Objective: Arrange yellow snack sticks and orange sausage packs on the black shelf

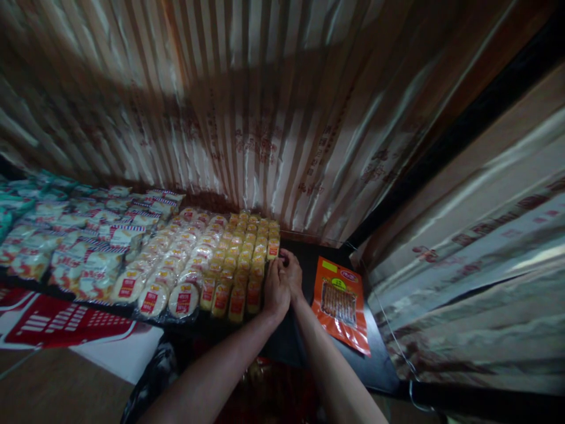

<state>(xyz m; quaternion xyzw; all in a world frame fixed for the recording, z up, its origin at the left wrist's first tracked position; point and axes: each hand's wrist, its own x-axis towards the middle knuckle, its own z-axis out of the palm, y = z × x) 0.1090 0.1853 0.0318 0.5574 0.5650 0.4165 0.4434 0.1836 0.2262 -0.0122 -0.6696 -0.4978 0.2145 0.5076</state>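
Observation:
My left hand (277,292) and my right hand (293,275) meet at the right end of the rows of small yellow wrapped cakes (236,259). Both have curled fingers, and what lies in them, if anything, is hidden. Just beyond the fingertips sits a yellow wrapped cake (273,248) with a red label; whether the fingers touch it I cannot tell. Left of the yellow rows, round pale wrapped cakes (152,299) with red labels stand in lines. To the right of my hands, an orange snack packet (339,300) with a clear window lies flat on the dark shelf (379,359).
White and blue packets (101,265) fill the shelf further left, with green ones (13,206) at the far end. Pleated plastic sheeting (265,118) hangs behind and on the right. A dark post (441,135) slants at the right corner. A red and white sign (57,318) hangs below.

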